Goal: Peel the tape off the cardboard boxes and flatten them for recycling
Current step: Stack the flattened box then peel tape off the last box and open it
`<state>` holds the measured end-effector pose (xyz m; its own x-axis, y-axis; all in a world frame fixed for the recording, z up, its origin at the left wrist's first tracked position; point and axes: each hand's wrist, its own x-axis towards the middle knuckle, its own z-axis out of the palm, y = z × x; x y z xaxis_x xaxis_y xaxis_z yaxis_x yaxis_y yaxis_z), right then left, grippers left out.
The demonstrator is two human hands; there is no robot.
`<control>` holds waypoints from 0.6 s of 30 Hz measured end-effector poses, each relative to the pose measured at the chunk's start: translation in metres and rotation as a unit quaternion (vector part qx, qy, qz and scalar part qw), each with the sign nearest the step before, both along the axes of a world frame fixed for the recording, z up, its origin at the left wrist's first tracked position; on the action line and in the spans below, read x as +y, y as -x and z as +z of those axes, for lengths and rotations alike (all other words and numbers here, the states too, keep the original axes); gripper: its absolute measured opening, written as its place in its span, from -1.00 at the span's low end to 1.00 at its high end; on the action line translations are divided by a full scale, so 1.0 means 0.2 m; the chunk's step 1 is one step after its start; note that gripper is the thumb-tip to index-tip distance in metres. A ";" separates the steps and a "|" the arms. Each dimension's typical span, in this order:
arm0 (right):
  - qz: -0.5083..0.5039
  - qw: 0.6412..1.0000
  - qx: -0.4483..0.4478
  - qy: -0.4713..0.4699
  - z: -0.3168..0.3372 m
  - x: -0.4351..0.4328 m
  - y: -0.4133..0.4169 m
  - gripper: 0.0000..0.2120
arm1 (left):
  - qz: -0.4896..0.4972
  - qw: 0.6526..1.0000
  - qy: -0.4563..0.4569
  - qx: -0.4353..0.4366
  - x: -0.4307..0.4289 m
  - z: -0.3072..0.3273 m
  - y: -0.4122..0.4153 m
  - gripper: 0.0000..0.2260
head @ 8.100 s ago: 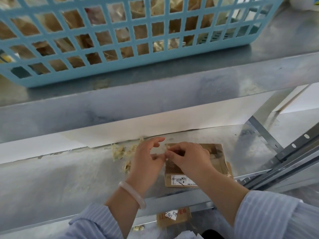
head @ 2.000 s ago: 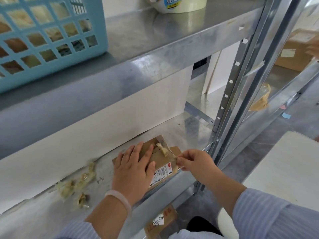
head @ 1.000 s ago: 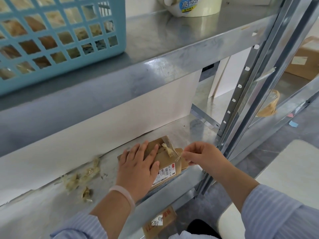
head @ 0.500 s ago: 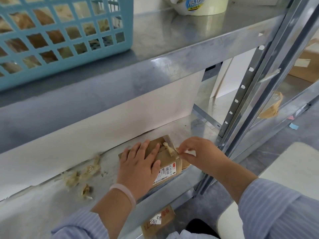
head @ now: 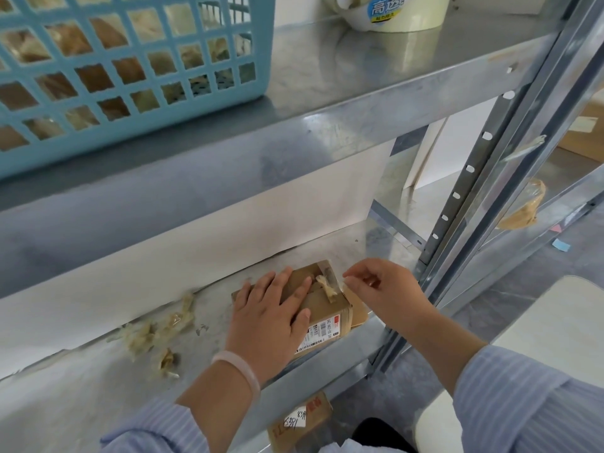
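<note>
Matt cardboard box [head: 331,307], shiny metal shelf [head: 81,387]

This looks to me like a storeroom or a parcel back room. Galvanised steel racking [head: 327,125] stands in front of me, its slotted upright [head: 457,194] punched with rows of holes, and a neighbouring rack [head: 539,223] stands just beside it. The small cardboard box [head: 327,308] on the lower shelf bears a printed barcode label [head: 322,335]. A second box [head: 300,420] beneath carries a number handwritten on a white sticker. A third box [head: 585,132] sits on the neighbouring rack. A roll of packing tape [head: 392,14] stands on the upper shelf near a blue plastic basket [head: 130,132] filled with crumpled tape. Wads of peeled tape [head: 157,331] lie on the bare metal. The floor is grey.
</note>
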<state>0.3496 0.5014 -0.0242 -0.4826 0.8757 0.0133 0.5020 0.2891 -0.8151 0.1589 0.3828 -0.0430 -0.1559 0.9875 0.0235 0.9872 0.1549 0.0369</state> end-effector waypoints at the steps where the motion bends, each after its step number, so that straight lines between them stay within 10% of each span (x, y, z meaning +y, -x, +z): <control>1: 0.016 0.999 -0.003 0.030 0.00 0.01 -0.02 -0.88 | -0.001 1.000 0.000 0.001 0.00 0.00 0.00 -0.49; 18: 0.088 0.960 0.038 0.261 0.09 0.09 -0.09 -0.82 | -0.009 1.000 -0.006 0.010 0.00 0.00 0.01 -0.51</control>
<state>0.3675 0.5187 -0.0064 -0.6392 0.6772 -0.3644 0.4158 -0.0943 -0.9045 0.1579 0.3819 -0.0428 -0.1374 0.9897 0.0392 0.9904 0.1368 0.0194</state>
